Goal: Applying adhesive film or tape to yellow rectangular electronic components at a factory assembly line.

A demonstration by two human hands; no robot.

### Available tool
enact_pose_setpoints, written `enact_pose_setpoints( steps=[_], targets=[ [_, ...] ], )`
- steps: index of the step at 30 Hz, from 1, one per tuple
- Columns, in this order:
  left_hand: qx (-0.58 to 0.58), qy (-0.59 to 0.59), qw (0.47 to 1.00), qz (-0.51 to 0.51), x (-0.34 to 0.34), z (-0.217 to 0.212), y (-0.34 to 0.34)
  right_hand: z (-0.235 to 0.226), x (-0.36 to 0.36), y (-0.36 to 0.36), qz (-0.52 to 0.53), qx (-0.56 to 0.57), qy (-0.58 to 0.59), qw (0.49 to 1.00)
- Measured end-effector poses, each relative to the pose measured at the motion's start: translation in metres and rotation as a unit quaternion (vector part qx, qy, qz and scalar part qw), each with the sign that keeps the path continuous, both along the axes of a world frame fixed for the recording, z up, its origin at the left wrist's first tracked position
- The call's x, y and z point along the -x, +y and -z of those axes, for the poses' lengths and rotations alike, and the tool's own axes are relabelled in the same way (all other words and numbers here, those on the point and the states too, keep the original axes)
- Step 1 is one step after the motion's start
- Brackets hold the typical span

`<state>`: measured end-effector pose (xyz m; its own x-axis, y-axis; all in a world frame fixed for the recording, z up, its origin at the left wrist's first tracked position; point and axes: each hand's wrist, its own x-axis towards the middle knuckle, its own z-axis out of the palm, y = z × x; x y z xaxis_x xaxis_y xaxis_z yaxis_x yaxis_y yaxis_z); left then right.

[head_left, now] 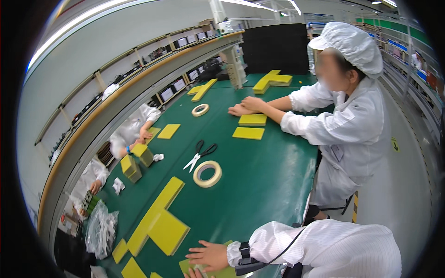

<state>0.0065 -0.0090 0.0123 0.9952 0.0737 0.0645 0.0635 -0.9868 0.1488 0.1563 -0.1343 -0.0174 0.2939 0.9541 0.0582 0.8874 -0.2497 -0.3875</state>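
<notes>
While a flat, rectangular yellow-green board (226, 272) is covered by the spread-fingered right hand (208, 256) on the smooth green tabletop (259, 190), the left hand (193, 274) is mostly cut off, its grip impossible to tell. The board is apparently being steadied; even, level handling seems called for next.

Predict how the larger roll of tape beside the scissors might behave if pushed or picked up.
The larger roll of tape lies flat on the green table, so a push would probably slide it rather than roll it. Lifted and set on edge, it could well roll, given its round outline. Its neat, even ring suggests it should keep its shape.
</notes>
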Motion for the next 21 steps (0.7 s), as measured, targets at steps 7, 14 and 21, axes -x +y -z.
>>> enact_pose_setpoints(
  steps=[7,14,21],
  targets=[
    [0.049,-0.036,0.998,0.007,0.003,0.029,0.015,-0.008,0.002,0.003,0.007,-0.004,-0.047,0.999],
    [0.063,-0.100,0.993,0.010,-0.001,0.014,0.005,-0.012,0.003,-0.005,0.003,-0.026,-0.077,0.997],
    [0.047,-0.105,0.993,0.005,0.004,0.019,0.001,-0.014,0.005,-0.006,0.001,-0.057,-0.138,0.989]
  ],
)
